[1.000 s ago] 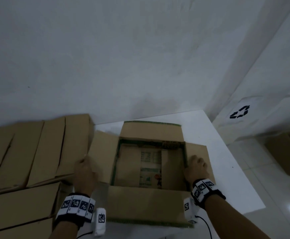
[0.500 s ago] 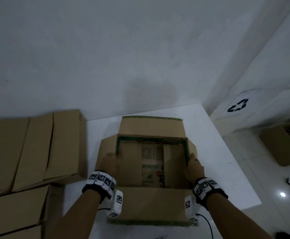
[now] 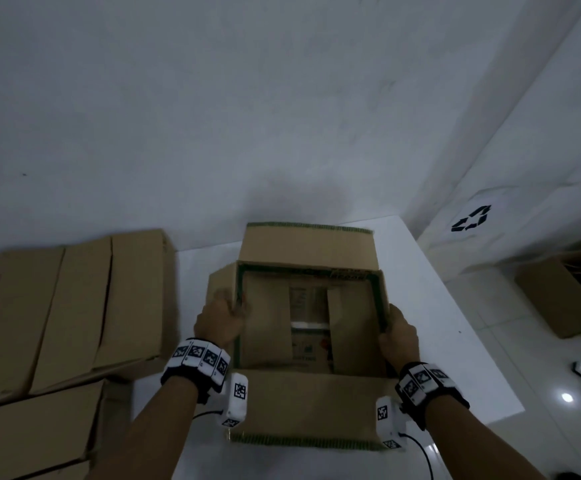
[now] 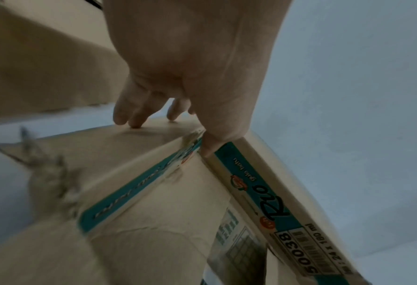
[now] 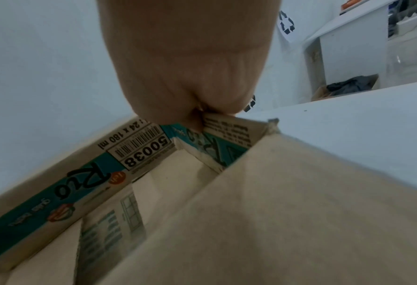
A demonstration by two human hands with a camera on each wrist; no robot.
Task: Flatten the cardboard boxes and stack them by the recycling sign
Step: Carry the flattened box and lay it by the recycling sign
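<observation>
The open brown cardboard box (image 3: 308,341) sits on the white surface (image 3: 431,327), its four top flaps folded out. Its inside rim is teal with print. Left of the box lie flat brown cardboard pieces (image 3: 57,323), maybe flattened boxes. The black recycling sign (image 3: 471,219) is on the wall, right of the box.

The box (image 5: 300,221) carries a teal band (image 4: 258,194) round the inside of its rim. On the band stands the brand "Rio" in black script, beside a small round red and orange logo too blurred to read. Next to it a white label (image 5: 141,150) with a barcode bears the number "50038" and the line "24 x 180 ml". Fine print on the box's bottom flaps is too small to read. A black recycling sign (image 3: 471,219) of three chasing arrows stands on white paper on the wall.
</observation>
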